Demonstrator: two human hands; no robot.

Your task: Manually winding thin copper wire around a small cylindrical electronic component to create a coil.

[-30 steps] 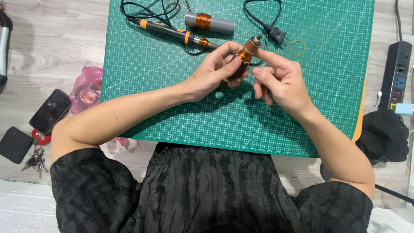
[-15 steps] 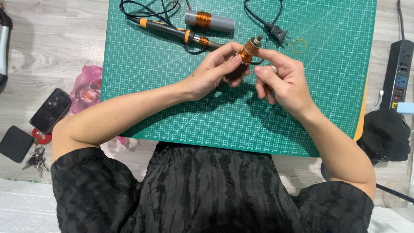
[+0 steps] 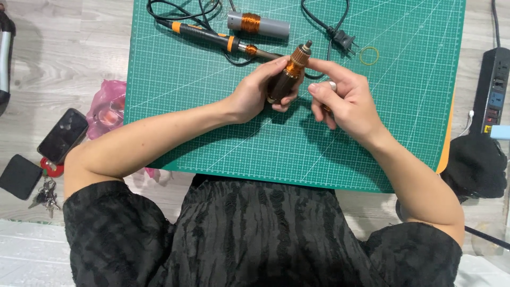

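My left hand grips a small brown cylinder with an orange collar and a metal chuck tip, held tilted above the green cutting mat. The fingertips of my right hand touch the chuck end of that cylinder; a ring shows on one finger. Behind the hands lie a black-and-orange pen-shaped tool with a black cord and a grey cylinder wound with copper wire.
A black plug and a yellow rubber band lie on the mat's far side. A power strip and a black cloth are at the right. A pink bag, phone, black pouch and keys are at the left.
The hands and the brown cylinder have stayed almost in place; my right fingers have shifted slightly around the chuck end.
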